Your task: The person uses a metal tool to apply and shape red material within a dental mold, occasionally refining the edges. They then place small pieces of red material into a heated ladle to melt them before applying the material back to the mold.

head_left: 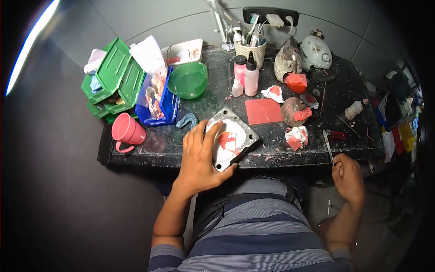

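My left hand (198,154) grips a square metal dental flask (248,129) at the table's front edge, fingers over its left side and thumb low at the front. White plaster (235,127) fills the flask, with a red wax piece (228,141) set in it that carries small whitish shapes. My right hand (348,176) is closed around the handle of a slim metal wax knife (327,143), blade pointing up and away from me. The knife is apart from the flask. Close to my left fingers lies a blue horseshoe-shaped piece (187,120).
A pink cup (127,128), blue bin (156,111), green bins (113,72) and green bowl (188,81) stand left. Bottles (251,77) stand mid-table. A red wax sheet (263,111), round glass burner (294,113) and wax scraps (297,136) lie between my hands.
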`<state>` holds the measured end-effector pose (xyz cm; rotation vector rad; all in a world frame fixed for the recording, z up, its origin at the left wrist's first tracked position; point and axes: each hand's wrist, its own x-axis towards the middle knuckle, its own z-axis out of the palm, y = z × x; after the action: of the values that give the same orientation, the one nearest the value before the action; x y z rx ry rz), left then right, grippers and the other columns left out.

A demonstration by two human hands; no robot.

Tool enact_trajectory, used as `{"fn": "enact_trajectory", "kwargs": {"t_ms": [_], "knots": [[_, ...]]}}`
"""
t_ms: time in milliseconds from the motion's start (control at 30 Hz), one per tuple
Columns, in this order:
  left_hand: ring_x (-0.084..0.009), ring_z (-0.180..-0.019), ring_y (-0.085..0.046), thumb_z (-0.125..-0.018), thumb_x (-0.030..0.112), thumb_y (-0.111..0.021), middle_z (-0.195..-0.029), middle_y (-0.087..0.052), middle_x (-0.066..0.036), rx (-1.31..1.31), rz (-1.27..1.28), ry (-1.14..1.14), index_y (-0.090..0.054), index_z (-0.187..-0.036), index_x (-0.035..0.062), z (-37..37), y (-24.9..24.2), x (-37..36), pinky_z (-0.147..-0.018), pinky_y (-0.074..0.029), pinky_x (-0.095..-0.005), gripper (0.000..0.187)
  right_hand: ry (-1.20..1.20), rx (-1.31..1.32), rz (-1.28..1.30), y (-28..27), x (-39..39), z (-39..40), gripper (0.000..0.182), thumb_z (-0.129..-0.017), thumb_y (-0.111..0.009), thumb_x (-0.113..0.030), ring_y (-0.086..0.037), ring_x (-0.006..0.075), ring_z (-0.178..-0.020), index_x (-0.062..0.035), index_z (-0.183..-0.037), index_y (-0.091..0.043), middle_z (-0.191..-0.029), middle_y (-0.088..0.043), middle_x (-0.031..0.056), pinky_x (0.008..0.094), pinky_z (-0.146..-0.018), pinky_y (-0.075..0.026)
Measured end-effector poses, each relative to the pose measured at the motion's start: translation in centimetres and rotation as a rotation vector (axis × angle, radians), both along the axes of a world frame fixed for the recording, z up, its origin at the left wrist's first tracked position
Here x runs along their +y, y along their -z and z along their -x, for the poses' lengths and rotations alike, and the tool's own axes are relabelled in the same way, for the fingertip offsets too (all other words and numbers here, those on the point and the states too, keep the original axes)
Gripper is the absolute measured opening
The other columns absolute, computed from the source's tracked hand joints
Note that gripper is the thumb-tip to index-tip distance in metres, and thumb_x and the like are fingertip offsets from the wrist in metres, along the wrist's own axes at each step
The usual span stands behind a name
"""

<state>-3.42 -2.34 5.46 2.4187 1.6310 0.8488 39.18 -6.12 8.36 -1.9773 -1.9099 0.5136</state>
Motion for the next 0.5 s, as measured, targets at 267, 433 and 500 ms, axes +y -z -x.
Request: {"fn": "enact_trajectory", "kwargs": {"t_ms": [267, 433, 500], "knots": [[-0.0472, -0.150, -0.048, -0.062, 0.035, -0.092, -0.158, -0.053, -0.025, -0.142, 0.039, 0.262, -0.050, -0.161, 0.0042, 0.9, 0.4, 1.7, -0.132, -0.026, -0.0627, 0.111, -0.021, 0.638, 0.344, -1.9, -0.5, -0.8, 0.014, -0.097, -0.069, 0.009, -0.055, -0.0009, -0.070, 0.0001, -0.106, -0.065, -0.087, -0.065, -0.0018, 0.0178, -0.062, -0.046], [-0.0463, -0.151, -0.048, -0.064, 0.042, -0.091, -0.158, -0.053, -0.026, -0.132, 0.034, 0.281, -0.050, -0.161, 0.0035, 1.2, 0.5, 1.9, -0.133, -0.022, -0.0655, 0.112, -0.255, 1.260, 0.409, 0.1, 2.9, 0.8, 0.024, -0.093, -0.077, -0.007, -0.067, 0.0139, -0.058, 0.0057, -0.102, -0.060, -0.083, -0.072, 0.0181, 0.0269, -0.055, -0.059], [-0.0460, -0.152, -0.048, -0.065, 0.044, -0.091, -0.158, -0.054, -0.026, -0.109, 0.025, 0.275, -0.050, -0.161, 0.0033, 1.1, 0.3, 1.8, -0.133, -0.021, -0.0665, 0.112, -0.408, 1.328, 0.445, 0.7, 3.3, 3.6, 0.024, -0.092, -0.079, -0.003, -0.077, 0.0223, -0.069, 0.0054, -0.103, -0.059, -0.089, -0.075, 0.0237, 0.0318, -0.062, -0.066]]}}
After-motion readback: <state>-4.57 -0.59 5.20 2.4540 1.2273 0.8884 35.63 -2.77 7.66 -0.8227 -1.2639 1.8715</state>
